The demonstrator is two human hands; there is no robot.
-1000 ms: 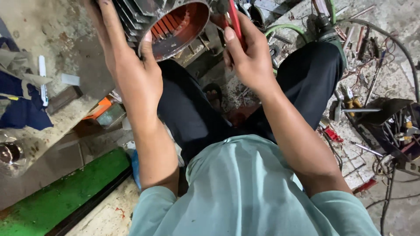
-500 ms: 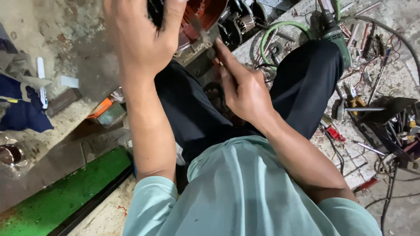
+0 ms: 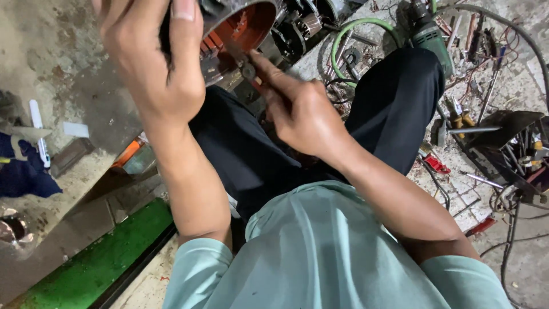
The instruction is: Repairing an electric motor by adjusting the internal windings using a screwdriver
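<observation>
Left hand: the left hand (image 3: 151,63) has slid over the motor housing (image 3: 240,26), fingers wrapped round its rim.
Right hand: the right hand (image 3: 303,111) has dropped lower, fingers pinching a small tool (image 3: 247,67) at the orange windings (image 3: 251,23).
Housing: at top, above the lap, now steadied for work inside.

A worn, stained concrete floor (image 3: 68,68) fills the scene of a cluttered workshop. A green board (image 3: 97,263) lies along its lower left edge, near a blue cloth (image 3: 23,171). To the right, loose metal tools (image 3: 474,46), a green hose (image 3: 349,34) and black cables (image 3: 509,246) are scattered across pale, cracked tiles (image 3: 457,194).
</observation>
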